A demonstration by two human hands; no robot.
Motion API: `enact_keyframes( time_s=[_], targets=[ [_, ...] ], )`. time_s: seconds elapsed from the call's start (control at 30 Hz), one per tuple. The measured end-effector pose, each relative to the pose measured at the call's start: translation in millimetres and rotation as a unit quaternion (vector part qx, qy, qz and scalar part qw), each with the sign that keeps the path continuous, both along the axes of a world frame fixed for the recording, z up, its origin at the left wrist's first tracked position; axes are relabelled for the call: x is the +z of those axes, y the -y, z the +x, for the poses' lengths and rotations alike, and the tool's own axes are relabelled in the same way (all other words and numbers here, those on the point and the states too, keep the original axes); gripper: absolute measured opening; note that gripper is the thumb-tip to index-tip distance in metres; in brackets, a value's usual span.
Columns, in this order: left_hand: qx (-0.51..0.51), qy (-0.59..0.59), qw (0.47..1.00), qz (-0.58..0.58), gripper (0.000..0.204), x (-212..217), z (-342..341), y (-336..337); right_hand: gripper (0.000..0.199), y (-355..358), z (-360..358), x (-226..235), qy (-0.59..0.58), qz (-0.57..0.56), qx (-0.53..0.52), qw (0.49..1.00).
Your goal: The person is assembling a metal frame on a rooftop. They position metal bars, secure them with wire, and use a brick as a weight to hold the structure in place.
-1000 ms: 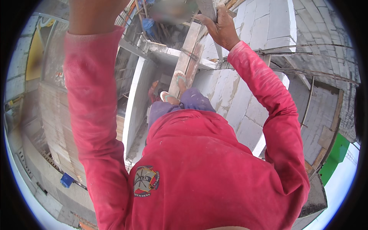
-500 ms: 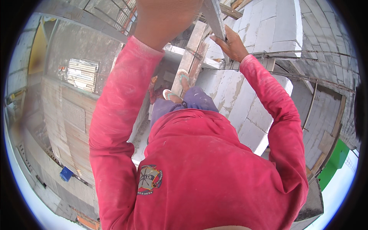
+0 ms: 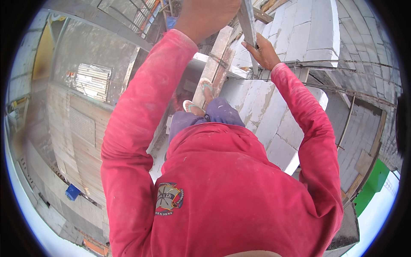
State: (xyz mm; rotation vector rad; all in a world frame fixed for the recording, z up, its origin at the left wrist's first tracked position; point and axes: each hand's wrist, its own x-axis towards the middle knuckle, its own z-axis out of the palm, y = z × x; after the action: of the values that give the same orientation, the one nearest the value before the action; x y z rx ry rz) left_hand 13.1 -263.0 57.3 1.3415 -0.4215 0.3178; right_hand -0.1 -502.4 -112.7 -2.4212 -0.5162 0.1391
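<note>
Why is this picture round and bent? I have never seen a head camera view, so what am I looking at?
A wide fisheye camera on the person's head looks down, so straight edges curve. The red shirt fills the middle, and both sleeves reach up. The right hand grips a grey bar. The left hand is raised beside the bar; its grip is cut off at the top. Below, feet in sandals stand on a wooden plank next to a wall of pale blocks.
</note>
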Motion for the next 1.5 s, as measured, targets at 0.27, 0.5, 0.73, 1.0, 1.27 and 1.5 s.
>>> enact_keyframes(
  time_s=[0.27,0.5,0.73,1.0,1.27,1.5],
  targets=[
    [0.023,-0.045,0.995,0.091,0.027,-5,-8,-27,0.042,-17,4,14,-0.095,-0.038,0.012,0.995],
    [0.004,-0.126,0.958,0.257,0.044,17,-17,-57,0.04,-32,9,8,0.007,-0.028,0.019,0.999],
    [0.045,-0.062,0.971,0.227,0.042,18,-23,-90,0.041,-31,12,19,-0.001,-0.021,-0.023,1.0],
    [0.344,0.013,0.923,0.171,0.028,0,-51,-161,0.043,-35,18,22,0.032,-0.044,-0.017,0.998],
    [0.484,0.013,0.859,0.168,0.025,-17,-64,-201,0.042,-39,22,7,-0.01,-0.039,-0.013,0.999],
    [0.496,-0.003,0.842,0.212,0.031,-30,-62,-219,0.042,-56,30,6,-0.023,-0.031,-0.02,0.999]
  ],
)
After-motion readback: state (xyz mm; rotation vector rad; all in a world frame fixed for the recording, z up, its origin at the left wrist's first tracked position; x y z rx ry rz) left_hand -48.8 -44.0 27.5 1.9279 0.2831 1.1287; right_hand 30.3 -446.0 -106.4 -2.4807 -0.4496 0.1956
